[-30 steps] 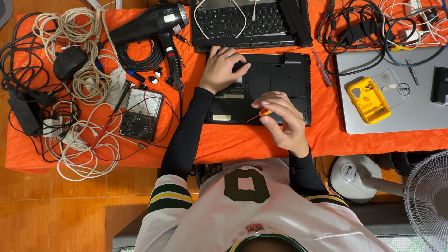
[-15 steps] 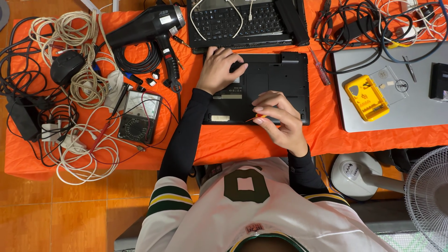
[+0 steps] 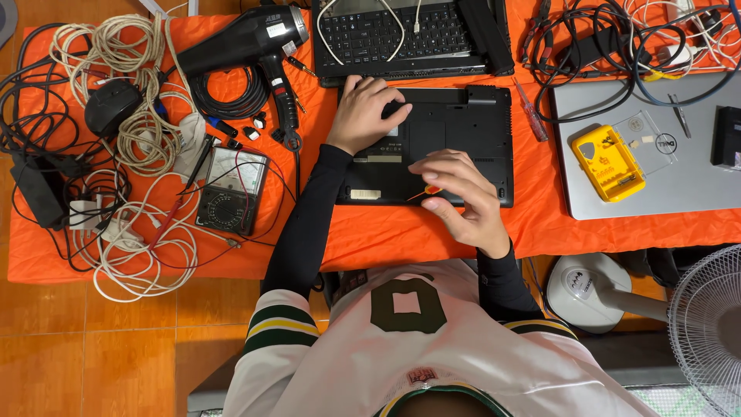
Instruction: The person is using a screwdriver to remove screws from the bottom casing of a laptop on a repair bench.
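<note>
Two hands work over one black laptop base (image 3: 455, 127), which lies upside down near the middle of the orange cloth (image 3: 386, 239), just in front of the person so that both arms reach it without stretching. Nearest to the body, the right hand (image 3: 457, 197) has its fingers pinched together on a small screwdriver with an orange handle (image 3: 431, 191); the tip goes to the near edge of the base, and the thin grip seems chosen for turning a small screw. A little farther, the left hand (image 3: 365, 114) lies flat and spread on the far left part of the base, holding nothing; I judge that it presses the base down so it does not slide.

To the left, a multimeter (image 3: 230, 189) rests among pale coiled cables (image 3: 131, 131). To the right, a yellow bit case (image 3: 607, 162) sits open on a closed silver laptop (image 3: 648, 154), near enough to take another bit. Farther away lie a black hair dryer (image 3: 243, 38) and an open laptop keyboard (image 3: 405, 31).
</note>
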